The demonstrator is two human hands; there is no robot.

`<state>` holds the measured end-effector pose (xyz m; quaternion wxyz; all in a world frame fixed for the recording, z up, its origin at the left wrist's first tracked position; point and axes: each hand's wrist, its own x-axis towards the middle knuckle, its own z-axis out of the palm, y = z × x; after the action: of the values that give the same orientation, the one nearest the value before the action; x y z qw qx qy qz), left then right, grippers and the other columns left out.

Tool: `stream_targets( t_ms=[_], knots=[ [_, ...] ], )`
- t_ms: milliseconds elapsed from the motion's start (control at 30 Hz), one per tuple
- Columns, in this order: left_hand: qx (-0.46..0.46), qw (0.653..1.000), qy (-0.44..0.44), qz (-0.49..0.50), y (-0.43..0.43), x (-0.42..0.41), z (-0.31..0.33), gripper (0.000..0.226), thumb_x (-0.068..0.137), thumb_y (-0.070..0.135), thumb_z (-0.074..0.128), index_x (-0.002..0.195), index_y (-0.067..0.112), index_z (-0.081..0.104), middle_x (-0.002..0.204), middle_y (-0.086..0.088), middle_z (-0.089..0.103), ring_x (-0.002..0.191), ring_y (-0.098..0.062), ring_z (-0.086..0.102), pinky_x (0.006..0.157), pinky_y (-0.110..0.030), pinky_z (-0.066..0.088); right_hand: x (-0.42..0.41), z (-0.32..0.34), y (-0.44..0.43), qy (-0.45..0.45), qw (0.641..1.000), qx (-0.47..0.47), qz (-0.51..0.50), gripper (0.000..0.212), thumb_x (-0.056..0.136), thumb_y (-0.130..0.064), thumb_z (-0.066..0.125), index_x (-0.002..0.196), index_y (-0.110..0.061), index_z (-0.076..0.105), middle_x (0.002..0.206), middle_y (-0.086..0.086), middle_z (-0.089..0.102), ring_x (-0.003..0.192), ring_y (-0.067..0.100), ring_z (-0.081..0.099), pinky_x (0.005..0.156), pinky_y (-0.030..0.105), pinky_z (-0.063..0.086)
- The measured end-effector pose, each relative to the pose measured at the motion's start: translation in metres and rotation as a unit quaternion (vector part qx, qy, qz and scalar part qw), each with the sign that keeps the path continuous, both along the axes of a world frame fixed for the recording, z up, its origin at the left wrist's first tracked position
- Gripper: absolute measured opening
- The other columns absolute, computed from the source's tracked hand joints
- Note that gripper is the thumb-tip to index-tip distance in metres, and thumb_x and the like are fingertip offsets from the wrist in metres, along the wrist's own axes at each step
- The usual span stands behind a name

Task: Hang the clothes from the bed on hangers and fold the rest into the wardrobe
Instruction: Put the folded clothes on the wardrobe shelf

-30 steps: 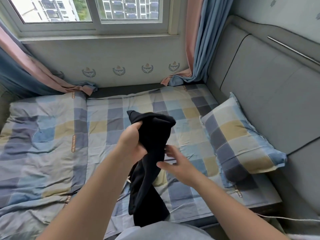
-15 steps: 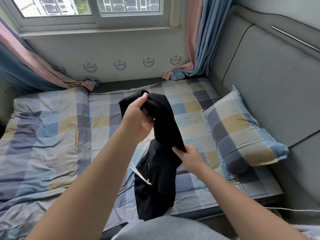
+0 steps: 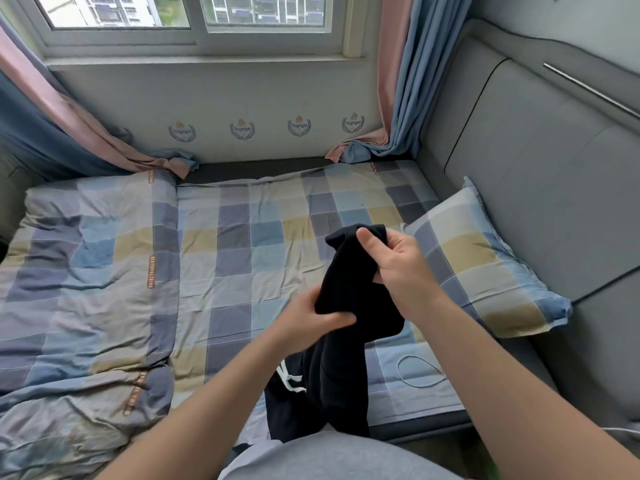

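A black garment (image 3: pixel 343 341) with a white drawstring hangs in front of me over the bed's near edge. My right hand (image 3: pixel 398 271) grips its upper end, thumb on top of the fabric. Lower and to the left, my left hand (image 3: pixel 311 320) grips a fold of the same garment. The garment's lower part drapes down to my waist. The checked bed sheet (image 3: pixel 242 258) lies under it. No hanger and no wardrobe are in view.
A crumpled checked duvet (image 3: pixel 83 289) covers the bed's left half. A checked pillow (image 3: pixel 485 261) leans by the grey padded headboard (image 3: pixel 540 161) on the right. A thin white cord (image 3: pixel 420 372) lies on the sheet. Curtains (image 3: pixel 394 98) hang by the window wall behind.
The hands have swapped heights: the right hand has gone up to grip the garment's top end, the left has dropped to a lower fold. The garment has shifted right.
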<state>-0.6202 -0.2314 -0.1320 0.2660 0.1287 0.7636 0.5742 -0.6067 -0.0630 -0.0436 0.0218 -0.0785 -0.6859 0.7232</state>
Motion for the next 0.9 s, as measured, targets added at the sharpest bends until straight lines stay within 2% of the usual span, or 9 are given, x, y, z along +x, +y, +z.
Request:
stream_targets(
  t_ms=[167,300,400,433,567,667,767,833,900],
  knots=[
    [-0.094,0.995,0.047,-0.002,-0.003,0.003,-0.012,0.010,0.095,0.042,0.062,0.103,0.039,0.068,0.099,0.018,0.074,0.093,-0.003,0.069,0.090,-0.040,0.056,-0.003,0.013,-0.002,0.009,1.000,-0.014,0.004,0.020,0.102,-0.023,0.055,0.098,-0.017,0.074,0.102,0.011,0.076,0.102,0.027,0.071,0.089,0.042,0.059],
    [-0.106,0.992,0.053,0.043,-0.009,-0.002,-0.003,0.032,0.100,0.044,0.056,0.105,0.015,0.071,0.097,-0.011,0.075,0.089,-0.028,0.070,0.086,-0.050,0.055,-0.001,0.003,0.003,-0.001,0.999,-0.008,0.038,0.022,0.104,-0.016,0.052,0.120,-0.023,0.065,0.118,-0.003,0.073,0.114,0.014,0.067,0.098,0.034,0.054],
    [-0.103,0.984,0.087,0.118,-0.013,-0.012,0.008,0.043,0.097,0.044,0.061,0.071,0.010,0.059,0.059,-0.001,0.059,0.054,-0.017,0.057,0.057,-0.041,0.047,0.004,-0.012,0.007,-0.006,0.997,0.052,0.055,0.030,0.101,-0.017,0.058,0.130,-0.025,0.059,0.123,-0.011,0.070,0.116,0.002,0.063,0.098,0.027,0.051],
    [-0.103,0.981,0.095,0.136,-0.014,-0.015,0.011,0.046,0.097,0.043,0.061,0.068,0.008,0.056,0.057,-0.001,0.054,0.051,-0.016,0.052,0.055,-0.039,0.043,0.006,-0.019,0.008,-0.014,0.996,0.061,0.064,0.032,0.100,-0.017,0.059,0.132,-0.024,0.058,0.125,-0.011,0.069,0.115,0.000,0.063,0.095,0.024,0.052],
    [-0.024,0.979,0.093,0.179,-0.014,-0.021,0.030,0.028,0.099,0.038,0.058,0.093,0.015,0.072,0.081,-0.003,0.074,0.082,-0.023,0.071,0.082,-0.049,0.057,0.019,-0.047,0.004,-0.053,0.991,0.071,0.102,0.035,0.095,-0.022,0.067,0.127,-0.031,0.055,0.131,-0.008,0.062,0.121,0.002,0.058,0.092,0.018,0.050],
    [0.029,0.971,0.082,0.224,-0.013,-0.018,0.048,0.033,0.094,0.046,0.058,0.084,0.018,0.072,0.075,-0.007,0.073,0.077,-0.028,0.072,0.076,-0.057,0.057,0.030,-0.072,-0.004,-0.094,0.984,0.108,0.109,0.050,0.081,-0.039,0.078,0.123,-0.041,0.053,0.126,-0.013,0.062,0.117,-0.003,0.056,0.097,0.022,0.048],
    [0.077,0.958,0.065,0.270,-0.008,-0.018,0.064,0.039,0.088,0.053,0.058,0.083,0.017,0.072,0.081,-0.011,0.074,0.080,-0.027,0.073,0.076,-0.057,0.059,0.040,-0.101,-0.018,-0.161,0.969,0.125,0.136,0.066,0.071,-0.043,0.083,0.128,-0.035,0.050,0.122,-0.013,0.064,0.115,0.001,0.059,0.098,0.029,0.049],
    [0.112,0.951,0.050,0.283,-0.003,-0.020,0.074,0.034,0.087,0.052,0.059,0.084,0.022,0.073,0.085,-0.004,0.077,0.085,-0.020,0.074,0.083,-0.052,0.060,0.043,-0.117,-0.027,-0.176,0.960,0.152,0.157,0.062,0.077,-0.038,0.080,0.131,-0.035,0.049,0.119,-0.017,0.064,0.111,-0.001,0.059,0.095,0.026,0.048],
    [0.124,0.949,0.055,0.283,-0.001,-0.023,0.082,0.029,0.090,0.048,0.059,0.084,0.023,0.073,0.085,-0.001,0.077,0.085,-0.017,0.074,0.084,-0.049,0.060,0.040,-0.126,-0.029,-0.175,0.957,0.187,0.138,0.041,0.086,-0.031,0.073,0.124,-0.028,0.058,0.109,-0.013,0.068,0.103,0.004,0.062,0.089,0.027,0.048]
  ],
)
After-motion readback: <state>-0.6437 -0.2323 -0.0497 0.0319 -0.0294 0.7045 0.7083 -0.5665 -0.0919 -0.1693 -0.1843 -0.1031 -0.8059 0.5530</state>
